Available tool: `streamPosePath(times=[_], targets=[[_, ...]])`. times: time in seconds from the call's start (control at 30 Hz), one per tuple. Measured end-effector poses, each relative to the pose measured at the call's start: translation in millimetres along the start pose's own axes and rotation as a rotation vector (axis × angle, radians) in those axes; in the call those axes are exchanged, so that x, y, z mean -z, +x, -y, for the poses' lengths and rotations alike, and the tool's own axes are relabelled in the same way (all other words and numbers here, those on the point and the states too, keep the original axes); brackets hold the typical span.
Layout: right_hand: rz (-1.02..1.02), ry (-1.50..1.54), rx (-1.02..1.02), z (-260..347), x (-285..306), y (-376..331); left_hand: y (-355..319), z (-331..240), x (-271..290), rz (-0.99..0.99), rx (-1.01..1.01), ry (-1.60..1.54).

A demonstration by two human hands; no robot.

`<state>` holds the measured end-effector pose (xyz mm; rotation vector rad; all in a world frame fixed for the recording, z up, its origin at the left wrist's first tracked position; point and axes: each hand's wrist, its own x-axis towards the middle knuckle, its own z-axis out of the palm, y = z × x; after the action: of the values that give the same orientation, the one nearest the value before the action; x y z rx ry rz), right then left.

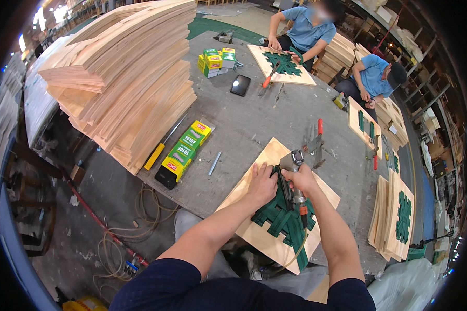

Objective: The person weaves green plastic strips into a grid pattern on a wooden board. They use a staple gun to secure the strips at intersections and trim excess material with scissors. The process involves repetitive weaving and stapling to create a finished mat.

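Note:
A light plywood panel (pixel 254 236) lies at the near edge of the grey workbench (pixel 244 122), with green fabric strips (pixel 283 220) woven across it. My left hand (pixel 262 184) presses flat on the strips near the panel's upper part. My right hand (pixel 301 179) grips a pneumatic staple gun (pixel 296 179), its nose pointing down onto the strips; an orange fitting and hose trail from the gun toward me.
A tall stack of curved plywood pieces (pixel 124 72) fills the bench's left. Yellow-green staple boxes (pixel 184 150), a yellow-handled screwdriver (pixel 158 150), a red-handled clamp (pixel 316 142) and a black phone (pixel 240 85) lie on the bench. Two people in blue shirts work on similar panels at the far right.

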<state>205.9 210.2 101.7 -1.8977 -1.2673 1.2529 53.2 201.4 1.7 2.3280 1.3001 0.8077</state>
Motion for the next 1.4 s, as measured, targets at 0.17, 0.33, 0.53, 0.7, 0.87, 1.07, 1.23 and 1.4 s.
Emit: streamPosePath(times=[0.17,0.33,0.53,0.7,0.87,1.07,1.23,1.4], targets=[[-0.040,-0.016,-0.015,5.2,0.9,-0.4,1.0,4.4,-0.2,-0.039,-0.018,0.032],[-0.069,-0.013,-0.003,-3.2,9.6,5.0,0.5,0.1,0.0,-0.030,-0.022,0.011],[-0.047,0.008,-0.037,-2.5,14.2,2.7,-3.8,0.7,-0.1,-0.029,-0.014,0.012],[-0.045,-0.023,-0.038,0.4,20.5,-1.1,-2.2,-1.1,-1.1,-0.041,-0.024,0.012],[-0.070,0.137,-0.061,-11.4,40.5,-11.4,1.7,-7.7,-1.3,-0.079,-0.009,-0.154],[-0.302,0.440,-0.074,-65.2,96.3,-75.9,-16.4,16.1,30.6,-0.338,0.073,-0.437],[-0.521,0.724,-0.151,-203.5,188.4,-170.2,-138.5,-30.4,41.5,-0.036,0.335,-0.778],[-0.448,0.948,-0.274,-258.1,216.9,-172.6,-237.0,-59.0,51.7,0.642,0.673,-0.951]])
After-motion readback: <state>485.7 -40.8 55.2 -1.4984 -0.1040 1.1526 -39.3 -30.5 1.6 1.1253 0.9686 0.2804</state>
